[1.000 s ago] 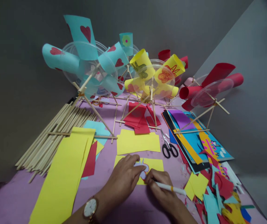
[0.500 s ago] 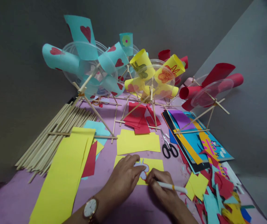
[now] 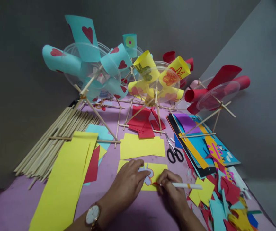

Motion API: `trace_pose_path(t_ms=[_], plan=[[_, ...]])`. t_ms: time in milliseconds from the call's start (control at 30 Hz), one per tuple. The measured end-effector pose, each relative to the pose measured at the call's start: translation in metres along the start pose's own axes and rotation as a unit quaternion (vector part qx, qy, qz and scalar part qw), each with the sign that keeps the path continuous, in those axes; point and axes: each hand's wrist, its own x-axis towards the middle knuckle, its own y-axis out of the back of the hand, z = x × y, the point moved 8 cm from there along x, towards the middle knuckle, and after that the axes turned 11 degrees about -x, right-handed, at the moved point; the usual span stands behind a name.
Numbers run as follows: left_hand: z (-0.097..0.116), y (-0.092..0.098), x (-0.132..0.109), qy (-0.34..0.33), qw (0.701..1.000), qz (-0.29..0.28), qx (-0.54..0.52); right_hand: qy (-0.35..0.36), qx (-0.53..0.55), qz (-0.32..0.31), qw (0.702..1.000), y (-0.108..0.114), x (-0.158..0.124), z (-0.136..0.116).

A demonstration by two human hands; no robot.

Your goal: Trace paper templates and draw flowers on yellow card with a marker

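Note:
My left hand presses a pale lilac butterfly-shaped cutout flat onto a yellow paper strip. A red outline runs along the cutout's right edge. Its left part is hidden under my fingers. In my right hand is a white marker with a red tip, closed in a pinch. That tip points left and is close to the cutout's lower right edge; whether it touches the paper I cannot tell. Just behind lie more yellow strips, with black-handled scissors to their right.
Stick-framed pinwheels of blue paper, yellow paper and red paper stand at the back. Wooden sticks and long yellow sheets lie left. Coloured paper scraps and stacked sheets cover the right side.
My right hand has moved a little right, away from the cutout, and the marker's red tip now shows. My left hand stays on the cutout.

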Motion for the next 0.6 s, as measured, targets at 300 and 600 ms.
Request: trace_pose_path(t_ms=[300,600], plan=[[-0.001,-0.001,-0.002,0.001,1.000,0.010,-0.005,0.053,-0.059,-0.031,0.996,-0.005,0.001,-0.016],[-0.002,-0.001,0.000,-0.004,1.000,0.014,-0.011,0.081,-0.120,-0.052,0.988,-0.010,-0.001,-0.017]])
